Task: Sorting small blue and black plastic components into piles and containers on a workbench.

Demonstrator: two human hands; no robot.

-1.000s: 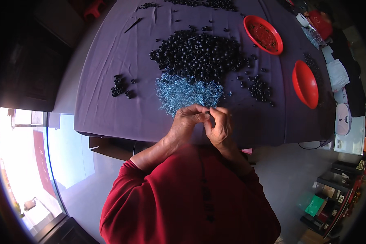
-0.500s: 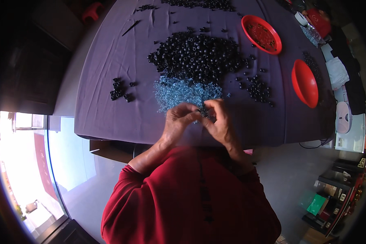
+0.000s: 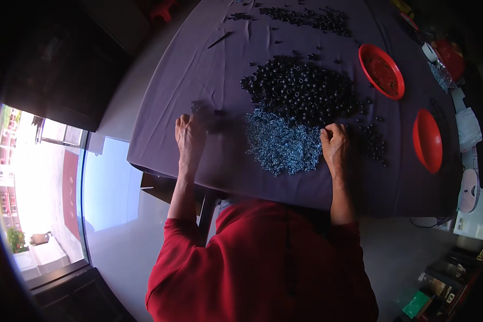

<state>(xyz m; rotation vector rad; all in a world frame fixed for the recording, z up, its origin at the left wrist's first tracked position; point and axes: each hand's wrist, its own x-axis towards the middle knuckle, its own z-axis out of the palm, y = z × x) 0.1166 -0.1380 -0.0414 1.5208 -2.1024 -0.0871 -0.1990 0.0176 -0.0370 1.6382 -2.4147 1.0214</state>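
My left hand (image 3: 190, 137) is over the left part of the cloth, its fingers curled down. Just beyond it lies a small cluster of black bead-like parts (image 3: 216, 112), partly blurred. At the right edge of a heap of tiny shiny bluish pieces (image 3: 284, 144) is my right hand (image 3: 335, 144), with thumb and fingers pinched together. Whatever either hand holds is hidden or too small to make out. A large heap of round black parts (image 3: 303, 88), some showing holes, adjoins the far side of the bluish heap. Another small black cluster (image 3: 373, 144) lies right of my right hand.
A purple-grey cloth (image 3: 166, 91) covers the table. At the right are a red plate (image 3: 382, 72) with small bits in it and a red bowl (image 3: 428, 142). A dark slender tool (image 3: 220, 39) and more black parts (image 3: 306, 19) lie at the far side.
My hands were together at the near edge of the bluish heap. They have parted, the left toward the left cluster, the right to the heap's right edge. The whole view has shifted.
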